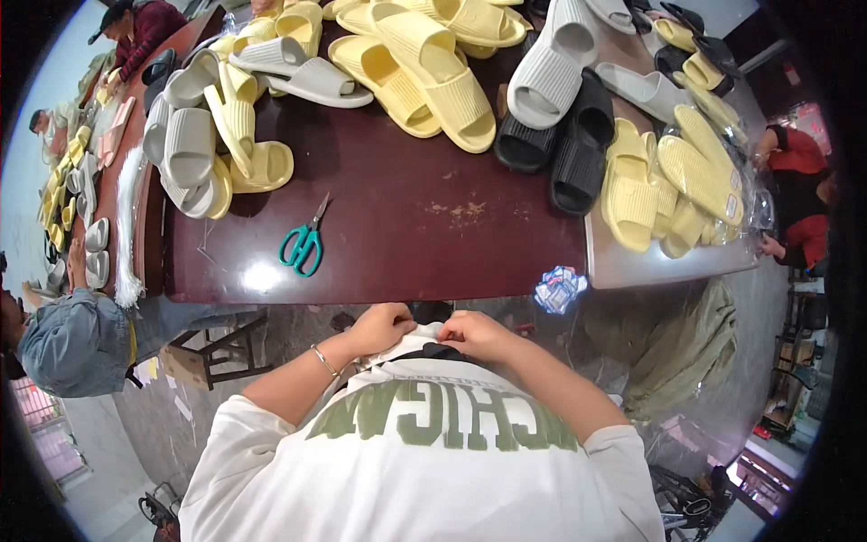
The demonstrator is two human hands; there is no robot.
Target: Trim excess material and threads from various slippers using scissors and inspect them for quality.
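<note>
Now right hand [480,335] pinches crumpled white cloth [417,341] by glossy maroon worktop [379,235]'s near edge, I can't tell if left hand [377,330] grips; reaching needs release.

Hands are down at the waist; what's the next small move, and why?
Probably raise the left hand to the table: it is down by the white cloth, while the yellow slippers and scissors lie untouched up there.

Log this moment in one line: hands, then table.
left hand: at white fabric, grip unclear | right hand: at same fabric | table: teal-handled scissors, yellow slippers, grey slippers, black slippers
</note>
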